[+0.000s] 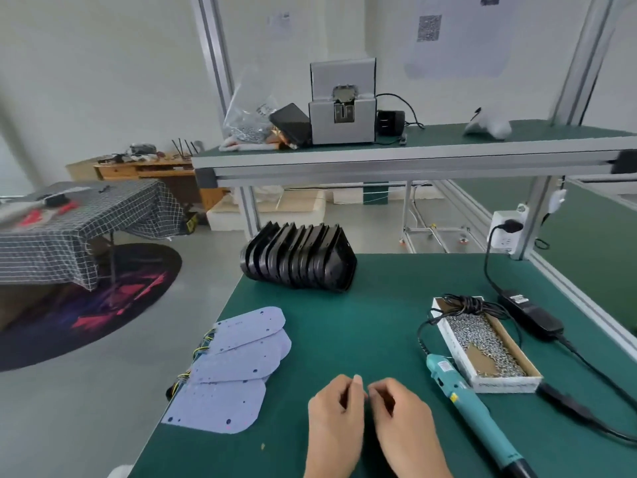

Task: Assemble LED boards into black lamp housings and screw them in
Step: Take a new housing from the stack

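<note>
Nothing assembled yet, I judge: 4 LED boards [238, 367] lie left of my hands, housings [300, 258] stacked beyond. Left hand [336, 415] and right hand [401, 417] curled, fingertips meeting; contents unclear.

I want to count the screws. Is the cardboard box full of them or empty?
Partly full. The open cardboard box holds a heap of small silver screws, but bare brown cardboard shows near its front end.
</note>
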Demonstrator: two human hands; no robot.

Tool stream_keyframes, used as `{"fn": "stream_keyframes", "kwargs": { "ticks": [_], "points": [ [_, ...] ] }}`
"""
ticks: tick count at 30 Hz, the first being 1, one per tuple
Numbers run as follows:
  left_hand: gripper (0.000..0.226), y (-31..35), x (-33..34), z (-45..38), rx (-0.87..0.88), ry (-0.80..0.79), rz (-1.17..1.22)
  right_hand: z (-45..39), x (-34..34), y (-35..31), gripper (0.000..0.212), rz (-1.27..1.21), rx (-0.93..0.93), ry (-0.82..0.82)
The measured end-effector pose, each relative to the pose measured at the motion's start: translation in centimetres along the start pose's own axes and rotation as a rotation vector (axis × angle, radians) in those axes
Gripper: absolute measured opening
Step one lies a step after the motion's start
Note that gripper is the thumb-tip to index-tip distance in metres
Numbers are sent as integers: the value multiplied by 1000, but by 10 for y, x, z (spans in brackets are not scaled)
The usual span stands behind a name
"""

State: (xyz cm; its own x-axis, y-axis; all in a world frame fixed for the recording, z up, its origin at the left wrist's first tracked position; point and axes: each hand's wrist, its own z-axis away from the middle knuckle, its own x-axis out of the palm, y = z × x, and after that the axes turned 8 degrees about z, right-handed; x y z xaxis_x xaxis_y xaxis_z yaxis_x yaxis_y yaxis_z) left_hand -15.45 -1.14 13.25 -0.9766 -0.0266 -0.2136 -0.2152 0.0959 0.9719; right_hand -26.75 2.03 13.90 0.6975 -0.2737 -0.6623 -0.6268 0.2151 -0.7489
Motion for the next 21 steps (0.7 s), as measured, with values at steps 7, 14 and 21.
{"fn": "stream_keyframes", "kwargs": {
  "ticks": [7, 14, 21],
  "points": [
    [39, -6, 1, -4, 1, 60, 81, -87, 11, -23, 21, 54, -53, -121],
    [40, -16, 3, -9, 27, 64, 58, -190, 37, -65, 29, 41, -96, -47],
    [38, -18, 3, -13, 25, 46, 33, -230, 58, -78, 27, 212, -124, 5]
  ]
}}
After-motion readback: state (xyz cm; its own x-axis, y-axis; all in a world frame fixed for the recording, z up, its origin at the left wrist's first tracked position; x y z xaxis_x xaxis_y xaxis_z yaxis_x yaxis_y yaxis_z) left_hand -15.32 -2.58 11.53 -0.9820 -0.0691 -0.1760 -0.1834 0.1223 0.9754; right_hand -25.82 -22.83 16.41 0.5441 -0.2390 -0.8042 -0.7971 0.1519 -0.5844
